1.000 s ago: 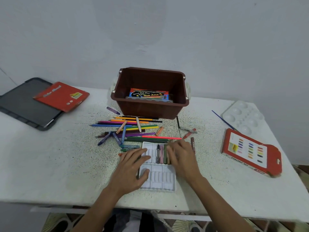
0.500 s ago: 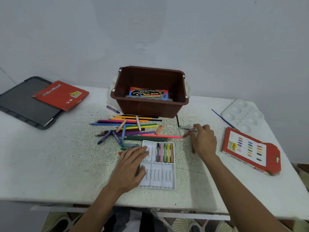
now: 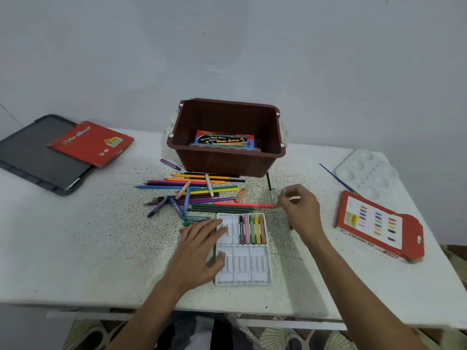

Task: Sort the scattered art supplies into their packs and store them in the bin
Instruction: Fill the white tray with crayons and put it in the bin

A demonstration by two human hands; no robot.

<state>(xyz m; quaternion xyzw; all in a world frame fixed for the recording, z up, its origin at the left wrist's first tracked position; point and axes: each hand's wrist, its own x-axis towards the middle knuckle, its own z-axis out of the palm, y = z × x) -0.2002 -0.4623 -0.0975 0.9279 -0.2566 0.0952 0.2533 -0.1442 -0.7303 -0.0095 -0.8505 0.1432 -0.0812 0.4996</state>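
A white plastic pastel tray (image 3: 243,263) lies near the table's front edge, with several oil pastels (image 3: 252,229) in its upper right slots. My left hand (image 3: 199,248) rests flat on the tray's left side. To the right of the tray, my right hand (image 3: 299,210) pinches a small pale pastel (image 3: 293,198) just above the table. Scattered coloured pencils and pastels (image 3: 197,193) lie between the tray and the brown bin (image 3: 227,160). Inside the bin is a blue watercolour pack (image 3: 223,140).
A red oil pastel box (image 3: 379,228) lies at the right, behind it a white paint palette (image 3: 366,173) and a blue brush (image 3: 336,178). At the left a red pack (image 3: 91,142) sits on a dark slate (image 3: 32,155). A dark pastel (image 3: 290,226) lies by my right wrist.
My right hand left the tray, moved right and back to the loose pastels and has lifted a pale one. My left hand has stayed on the tray.
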